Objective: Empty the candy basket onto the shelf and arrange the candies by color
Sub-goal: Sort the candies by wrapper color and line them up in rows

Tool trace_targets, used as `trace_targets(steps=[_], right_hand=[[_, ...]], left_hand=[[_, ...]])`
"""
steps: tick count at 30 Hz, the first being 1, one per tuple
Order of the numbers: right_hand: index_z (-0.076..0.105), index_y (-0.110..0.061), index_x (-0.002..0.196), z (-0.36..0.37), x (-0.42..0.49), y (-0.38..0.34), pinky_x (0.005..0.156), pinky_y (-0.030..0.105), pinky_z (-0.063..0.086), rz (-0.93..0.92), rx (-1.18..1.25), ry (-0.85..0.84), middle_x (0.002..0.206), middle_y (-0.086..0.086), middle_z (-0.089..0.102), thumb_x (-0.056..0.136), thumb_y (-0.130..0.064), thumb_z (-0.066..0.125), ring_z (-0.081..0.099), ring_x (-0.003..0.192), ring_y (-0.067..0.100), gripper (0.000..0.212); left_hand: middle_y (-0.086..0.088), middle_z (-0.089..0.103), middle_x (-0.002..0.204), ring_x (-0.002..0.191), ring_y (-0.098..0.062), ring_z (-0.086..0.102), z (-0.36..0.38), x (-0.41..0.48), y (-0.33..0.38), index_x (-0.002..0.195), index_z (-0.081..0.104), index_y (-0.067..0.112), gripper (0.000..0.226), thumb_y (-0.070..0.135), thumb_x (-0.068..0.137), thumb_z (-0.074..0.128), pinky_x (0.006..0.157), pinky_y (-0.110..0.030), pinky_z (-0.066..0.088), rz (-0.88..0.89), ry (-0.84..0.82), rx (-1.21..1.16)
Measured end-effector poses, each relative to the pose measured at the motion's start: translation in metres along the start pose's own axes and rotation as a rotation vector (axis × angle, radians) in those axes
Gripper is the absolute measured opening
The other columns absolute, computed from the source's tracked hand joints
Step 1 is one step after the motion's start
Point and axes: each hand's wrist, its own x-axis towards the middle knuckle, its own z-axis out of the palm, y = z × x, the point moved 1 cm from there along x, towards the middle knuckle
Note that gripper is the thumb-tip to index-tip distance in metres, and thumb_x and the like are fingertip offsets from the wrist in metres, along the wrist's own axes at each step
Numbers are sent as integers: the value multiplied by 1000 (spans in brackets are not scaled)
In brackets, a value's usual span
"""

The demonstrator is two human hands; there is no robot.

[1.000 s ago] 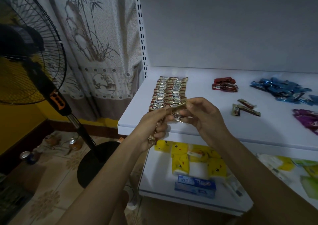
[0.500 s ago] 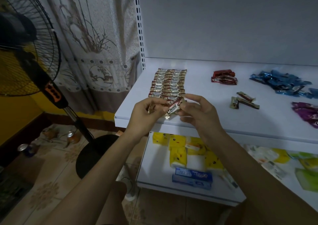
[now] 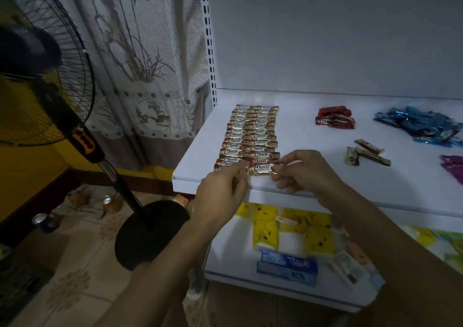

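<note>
A brown-and-gold Choco candy (image 3: 261,169) lies flat at the near end of two neat columns of the same candies (image 3: 250,134) on the white shelf (image 3: 300,176). My left hand (image 3: 220,196) pinches its left end and my right hand (image 3: 300,171) pinches its right end. Farther right on the shelf lie a red candy pile (image 3: 334,117), three loose brown candies (image 3: 365,152), a blue candy pile (image 3: 423,125) and purple candies (image 3: 454,166) at the frame edge. No basket is in view.
A black standing fan (image 3: 50,96) rises at the left, its base (image 3: 150,231) on the tiled floor beside cans (image 3: 110,202). A curtain (image 3: 140,63) hangs behind. The lower shelf (image 3: 225,264) holds yellow packs (image 3: 265,234), a blue box (image 3: 288,266) and other goods.
Both hands have lowered the candy from mid-air and turned it level, setting it at the front end of the right column. The camera has tipped slightly downward.
</note>
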Motion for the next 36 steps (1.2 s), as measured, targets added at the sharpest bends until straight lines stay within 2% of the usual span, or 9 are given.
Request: trace_targets(steps=[3, 5, 8, 14, 20, 27, 30, 33, 36], right_hand=[[59, 2, 101, 5, 3, 2, 41, 21, 47, 40, -66, -36, 74, 18, 69, 84, -5, 69, 62, 46, 16, 21], [60, -2, 99, 7, 5, 3, 41, 23, 47, 29, -123, -15, 71, 15, 70, 84, -8, 69, 61, 45, 17, 19], [58, -9, 95, 9, 8, 3, 40, 22, 45, -13, -262, 11, 66, 11, 68, 85, -16, 69, 61, 43, 17, 16], [53, -16, 88, 11, 8, 4, 39, 21, 45, -102, -439, 26, 63, 11, 67, 87, -21, 66, 61, 41, 15, 14], [50, -16, 84, 12, 7, 6, 38, 21, 45, -141, -485, 49, 60, 10, 66, 87, -18, 66, 62, 41, 16, 16], [50, -12, 69, 14, 6, 5, 44, 26, 52, -162, -592, 63, 59, 13, 67, 84, -14, 62, 66, 47, 22, 19], [52, -10, 69, 15, 2, 4, 48, 29, 55, -189, -593, 95, 58, 12, 67, 83, -13, 61, 65, 46, 21, 17], [54, -10, 71, 18, -7, -1, 49, 27, 51, -325, -583, 191, 59, 5, 65, 86, -23, 64, 62, 43, 17, 22], [54, -13, 70, 32, -29, -14, 50, 27, 47, -460, -400, 189, 56, 3, 61, 87, -37, 64, 56, 43, 13, 31]], left_hand=[[-6, 73, 90, 78, -28, 66, 8, -7, 3, 125, 64, 25, 34, 23, 92, 54, 61, -30, 45, 89, -27, 126], [-6, 73, 90, 76, -30, 66, 11, -8, 5, 120, 67, 22, 34, 21, 89, 54, 57, -29, 44, 139, -27, 185], [-3, 74, 90, 73, -28, 67, 12, -6, 6, 111, 71, 19, 34, 23, 85, 50, 54, -29, 47, 155, -34, 225], [-1, 74, 98, 79, -26, 68, 15, -5, 1, 115, 70, 20, 34, 23, 88, 50, 57, -31, 50, 173, -50, 246], [-3, 72, 100, 86, -25, 64, 12, -5, 4, 132, 58, 26, 38, 23, 95, 52, 62, -24, 34, 82, -37, 188], [-1, 69, 87, 80, -18, 62, 0, -6, -5, 131, 55, 22, 35, 27, 97, 51, 63, -24, 37, -56, 51, 98], [6, 62, 78, 69, -7, 57, -5, -1, -2, 113, 64, 18, 22, 19, 101, 46, 60, -17, 40, -152, 68, -188], [4, 38, 57, 42, -5, 33, -11, 13, 10, 106, 61, 14, 27, 16, 105, 34, 40, -19, 29, -549, 71, -937], [6, 26, 52, 39, -6, 25, -25, 26, 26, 111, 60, 12, 26, 18, 104, 35, 36, -17, 29, -757, 119, -1523]])
